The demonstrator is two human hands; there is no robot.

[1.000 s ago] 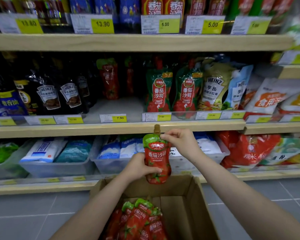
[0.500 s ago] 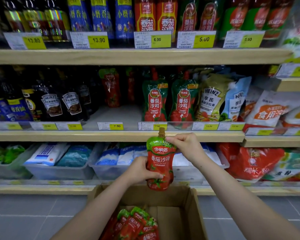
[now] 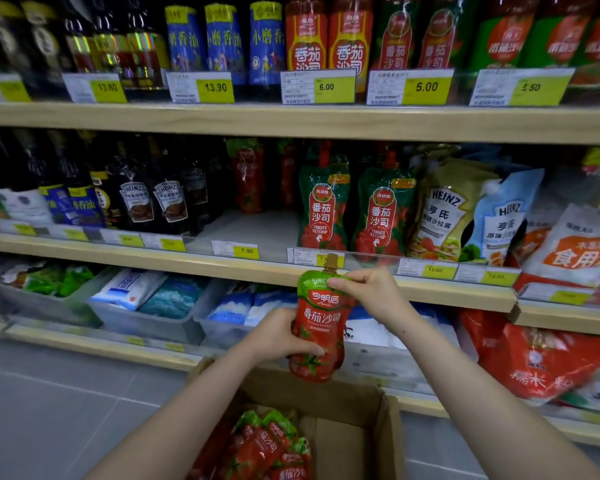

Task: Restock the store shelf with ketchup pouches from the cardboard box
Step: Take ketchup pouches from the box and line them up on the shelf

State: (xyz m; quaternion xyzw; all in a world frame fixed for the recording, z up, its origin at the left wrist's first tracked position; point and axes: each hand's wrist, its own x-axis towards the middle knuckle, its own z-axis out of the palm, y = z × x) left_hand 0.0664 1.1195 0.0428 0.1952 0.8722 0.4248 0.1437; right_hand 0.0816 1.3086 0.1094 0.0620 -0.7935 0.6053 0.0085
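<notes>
The red-and-green spouted ketchup pouch point(image 3: 321, 327) held in both hands reads 番茄沙司. Two dark green shelf pouches point(image 3: 323, 206) say TOMATO KETCHUP. Yellow price tags point(image 3: 426, 86) show 13.90, 6.00, 5.00, 7.90, 12.00. HEINZ marks the olive sauce pouch point(image 3: 442, 216).

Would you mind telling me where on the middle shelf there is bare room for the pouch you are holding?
The bare patch lies behind the 7.90 price tag, between the dark Heinz bottles and the green-and-red ketchup pouches, with one red pouch at the back. Rightward, the beige and blue Heinz pouches crowd the shelf.
</notes>
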